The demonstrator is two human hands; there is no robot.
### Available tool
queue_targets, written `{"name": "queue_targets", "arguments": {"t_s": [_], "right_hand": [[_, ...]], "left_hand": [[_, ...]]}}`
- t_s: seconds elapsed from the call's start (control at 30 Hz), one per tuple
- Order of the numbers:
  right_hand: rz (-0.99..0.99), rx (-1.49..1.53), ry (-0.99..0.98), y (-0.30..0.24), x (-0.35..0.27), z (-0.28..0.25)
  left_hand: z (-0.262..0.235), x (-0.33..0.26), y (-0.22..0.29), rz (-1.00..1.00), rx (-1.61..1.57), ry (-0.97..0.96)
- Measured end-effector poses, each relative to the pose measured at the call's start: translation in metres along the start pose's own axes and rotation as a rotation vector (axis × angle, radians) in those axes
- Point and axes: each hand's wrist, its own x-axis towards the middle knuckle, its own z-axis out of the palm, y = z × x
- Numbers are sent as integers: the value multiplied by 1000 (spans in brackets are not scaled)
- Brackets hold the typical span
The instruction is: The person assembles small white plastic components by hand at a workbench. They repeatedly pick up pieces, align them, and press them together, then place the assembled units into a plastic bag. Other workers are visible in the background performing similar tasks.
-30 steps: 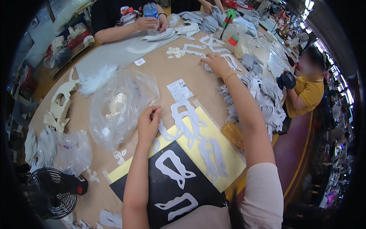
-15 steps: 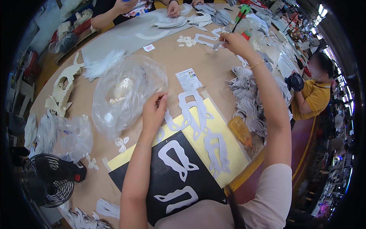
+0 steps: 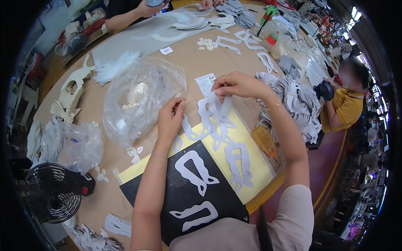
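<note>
Between the fingertips of my right hand (image 3: 234,86), a white U-shaped cut-out piece (image 3: 222,109) hangs over other pieces on a yellow sheet (image 3: 261,167). My left hand (image 3: 171,115) is closed, thumb and fingers pressed together; what they pinch is hidden. Under and beside it shows another white cut-out (image 3: 190,129), its upper part covered by the hand. Overlapping white cut-outs (image 3: 236,163) lie farther right on the yellow sheet. On the black board (image 3: 167,209) nearest me lie an upper cut-out (image 3: 194,169) and a lower cut-out (image 3: 194,215), apart from each other.
A clear plastic bag (image 3: 125,113) with cream pieces stands left of my hands. A yellow glue bottle (image 3: 264,140) lies by stacked grey-white pieces (image 3: 289,102) on the right. A black fan (image 3: 54,192) stands at left. Co-workers sit across the table and at far right.
My right hand has come back from the far side of the table toward me, bringing a white cut-out over the yellow sheet. My left hand has hardly moved.
</note>
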Motion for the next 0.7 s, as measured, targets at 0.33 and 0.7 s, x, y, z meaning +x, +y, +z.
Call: {"name": "queue_targets", "arguments": {"t_s": [0.33, 0.7], "right_hand": [[105, -141, 34, 78, 74, 4], [399, -657, 627, 129, 61, -116]], "left_hand": [[-2, -1, -1, 9, 20, -6], [4, 0, 0, 2, 3, 19]]}}
